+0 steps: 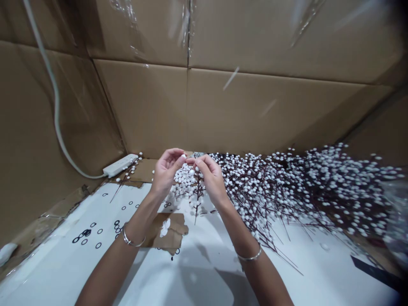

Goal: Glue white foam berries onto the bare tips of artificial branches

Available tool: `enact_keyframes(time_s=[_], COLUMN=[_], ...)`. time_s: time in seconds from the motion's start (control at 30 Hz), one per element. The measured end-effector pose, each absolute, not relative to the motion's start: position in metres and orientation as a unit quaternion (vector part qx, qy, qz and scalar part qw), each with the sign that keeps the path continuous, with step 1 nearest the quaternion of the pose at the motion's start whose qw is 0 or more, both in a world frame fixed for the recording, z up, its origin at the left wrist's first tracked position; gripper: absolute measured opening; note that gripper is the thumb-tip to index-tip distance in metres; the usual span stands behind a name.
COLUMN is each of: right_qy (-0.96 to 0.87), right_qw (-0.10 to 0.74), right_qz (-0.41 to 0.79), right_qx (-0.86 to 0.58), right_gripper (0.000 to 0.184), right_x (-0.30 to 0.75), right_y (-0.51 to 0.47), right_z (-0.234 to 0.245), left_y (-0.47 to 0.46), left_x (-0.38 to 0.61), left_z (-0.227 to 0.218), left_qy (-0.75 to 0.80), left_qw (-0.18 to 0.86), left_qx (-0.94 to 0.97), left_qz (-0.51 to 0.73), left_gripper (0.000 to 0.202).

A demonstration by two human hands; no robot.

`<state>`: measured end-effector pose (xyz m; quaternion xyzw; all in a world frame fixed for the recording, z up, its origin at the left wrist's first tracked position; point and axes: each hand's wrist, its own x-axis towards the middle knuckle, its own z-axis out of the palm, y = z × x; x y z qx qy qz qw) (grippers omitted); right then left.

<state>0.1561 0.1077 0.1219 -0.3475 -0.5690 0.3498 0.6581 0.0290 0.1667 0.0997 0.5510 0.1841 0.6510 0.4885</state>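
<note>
Over the table's far side, my left hand pinches a small white berry between thumb and forefinger. My right hand is closed on a dark, thin berry stem, which hangs down below its fingers with a few white berries on it. The fingertips of both hands are close together, and whether the pinched berry touches the stem I cannot tell. Just behind and under the hands lies a heap of loose white berries. A cardboard scrap bearing a white paste-like smear lies nearer to me.
A large pile of white-berried stems spreads across the right. Several black rings are scattered left on the white tabletop. A power strip with a white cable sits back left. Cardboard walls enclose the table.
</note>
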Motion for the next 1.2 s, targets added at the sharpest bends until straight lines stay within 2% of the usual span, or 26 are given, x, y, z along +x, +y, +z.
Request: enact_keyframes(time_s=[0.13,0.27,0.33,0.73,1.2], right_qy=[-0.566,-0.563,-0.562,-0.586,-0.635], right_qw=[0.663,0.670,0.670,0.662,0.653], right_qz=[0.342,0.328,0.323,0.316,0.213], right_qx=[-0.351,-0.356,-0.362,-0.343,-0.353], right_gripper=[0.022,0.019,0.019,0.018,0.016], right_x=[0.157,0.157,0.157,0.156,0.155], right_y=[0.109,0.110,0.110,0.113,0.109], right_z=[0.121,0.119,0.119,0.113,0.112], left_y=[0.165,0.161,0.159,0.155,0.146], left_x=[0.028,0.023,0.022,0.028,0.034], left_z=[0.099,0.105,0.107,0.111,0.113], left_qy=[0.211,0.235,0.238,0.185,0.176], left_qw=[0.410,0.291,0.279,0.523,0.554], left_qx=[0.622,0.699,0.703,0.537,0.497], left_qz=[0.633,0.609,0.609,0.636,0.644], left_gripper=[0.024,0.016,0.014,0.018,0.017])
